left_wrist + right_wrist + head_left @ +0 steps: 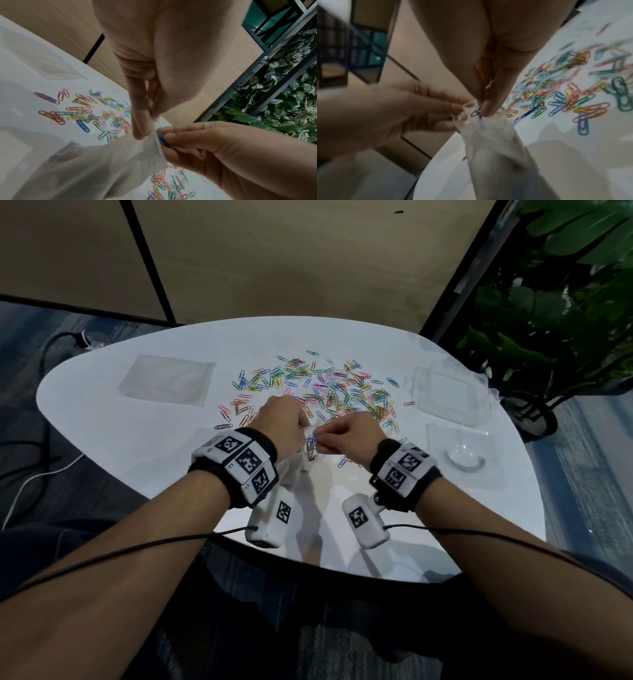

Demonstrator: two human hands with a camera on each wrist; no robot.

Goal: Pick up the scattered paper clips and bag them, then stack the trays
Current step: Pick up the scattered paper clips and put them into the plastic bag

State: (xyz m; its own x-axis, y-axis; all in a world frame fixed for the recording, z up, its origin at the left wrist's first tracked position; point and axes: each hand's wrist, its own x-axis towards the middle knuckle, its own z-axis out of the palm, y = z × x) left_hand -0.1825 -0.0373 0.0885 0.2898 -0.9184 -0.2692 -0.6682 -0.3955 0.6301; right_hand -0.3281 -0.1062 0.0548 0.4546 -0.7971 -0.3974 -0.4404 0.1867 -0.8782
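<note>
Coloured paper clips (322,386) lie scattered over the middle of the white table (137,446). My left hand (284,422) pinches the mouth of a clear plastic bag (96,166) and holds it up; a few clips show inside the bag (311,448). My right hand (349,436) pinches a blue paper clip (477,112) at the bag's mouth (469,109). The blue clip (161,137) also shows between my right fingertips in the left wrist view. Two clear plastic trays lie at the right, one (448,395) farther back and one (462,457) nearer.
A second flat clear bag (168,380) lies at the back left of the table. A potted plant (561,313) stands past the right edge. Cables (41,474) lie on the floor at the left. A wooden wall panel (274,261) rises behind the table.
</note>
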